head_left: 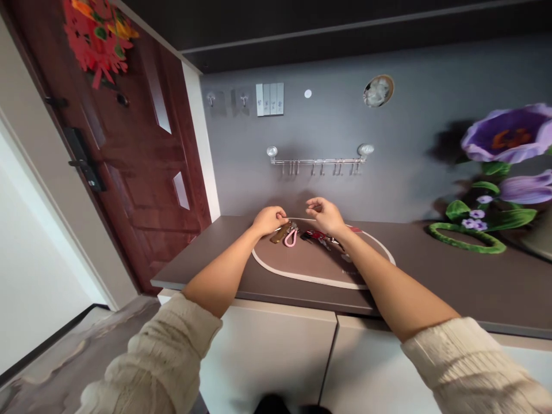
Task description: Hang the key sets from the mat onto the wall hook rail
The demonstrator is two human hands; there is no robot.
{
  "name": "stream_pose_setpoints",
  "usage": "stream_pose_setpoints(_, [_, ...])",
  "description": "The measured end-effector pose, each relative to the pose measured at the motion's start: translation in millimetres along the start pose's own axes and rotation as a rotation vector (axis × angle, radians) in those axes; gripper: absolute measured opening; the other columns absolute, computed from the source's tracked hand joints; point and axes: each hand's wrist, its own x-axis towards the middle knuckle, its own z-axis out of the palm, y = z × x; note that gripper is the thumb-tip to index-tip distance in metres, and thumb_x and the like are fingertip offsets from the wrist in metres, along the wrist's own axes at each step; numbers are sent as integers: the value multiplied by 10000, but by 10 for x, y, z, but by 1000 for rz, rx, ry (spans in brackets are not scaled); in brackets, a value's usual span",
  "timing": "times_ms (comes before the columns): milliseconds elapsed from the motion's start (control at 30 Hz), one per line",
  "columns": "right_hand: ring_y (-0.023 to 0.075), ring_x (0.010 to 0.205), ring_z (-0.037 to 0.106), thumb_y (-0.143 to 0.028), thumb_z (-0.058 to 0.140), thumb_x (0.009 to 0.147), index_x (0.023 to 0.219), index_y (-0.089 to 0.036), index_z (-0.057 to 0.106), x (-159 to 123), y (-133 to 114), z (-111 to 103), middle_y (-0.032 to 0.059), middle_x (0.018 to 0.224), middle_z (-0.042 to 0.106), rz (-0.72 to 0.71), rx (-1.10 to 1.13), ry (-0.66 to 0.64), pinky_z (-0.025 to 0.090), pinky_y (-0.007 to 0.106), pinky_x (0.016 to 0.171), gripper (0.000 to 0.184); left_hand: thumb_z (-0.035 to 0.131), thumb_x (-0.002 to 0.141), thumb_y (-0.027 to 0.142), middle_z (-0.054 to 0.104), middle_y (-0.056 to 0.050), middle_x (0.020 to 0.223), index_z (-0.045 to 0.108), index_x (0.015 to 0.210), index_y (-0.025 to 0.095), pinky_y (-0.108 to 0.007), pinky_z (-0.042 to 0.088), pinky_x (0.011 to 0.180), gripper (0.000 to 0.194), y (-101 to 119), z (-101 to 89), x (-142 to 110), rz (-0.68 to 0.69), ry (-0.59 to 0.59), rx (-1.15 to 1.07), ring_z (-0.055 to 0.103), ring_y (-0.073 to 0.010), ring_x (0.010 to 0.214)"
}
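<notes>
My left hand rests at the back left of an oval brown mat with a pale rim. Its fingers are curled together; what they hold, if anything, is hidden. Right beside its fingertips lie a brown key holder and a pink loop strap. My right hand is raised over the back of the mat, fingers bent, a gap between thumb and fingers, nothing visible in them. Below it are a red key fob and some metal keys, partly covered by my wrist.
On the wall behind hangs a clear rail with several small hooks. Two single hooks and a switch panel are higher up. Purple artificial flowers stand on the counter at right. A dark shelf overhangs; a red door is left.
</notes>
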Motion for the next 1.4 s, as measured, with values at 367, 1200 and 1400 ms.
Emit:
stream_pose_setpoints(367, [138,727,557,-150,491,735,885,-160,623,-98,-62,71,59,808,635,-136,-334,-69,409,250,721,200,611,626,324,576,8,541,592,655,160,-207,293,467,167,28,20,-60,-24,-201,111,451,-84,449])
stream_pose_setpoints(1200, [162,766,570,-207,504,757,855,-185,624,-134,-157,91,65,849,646,-103,-345,-98,399,268,731,157,557,722,280,463,44,454,598,721,127,-195,289,370,158,180,-238,-48,-149,-95,-333,386,-49,327])
stream_pose_setpoints(1400, [148,758,562,-311,517,766,852,-185,613,-150,-192,134,43,824,640,-124,-168,-20,401,267,728,180,559,728,250,407,65,445,594,753,124,-181,284,353,133,283,-264,-72,-138,-38,-475,345,-30,324])
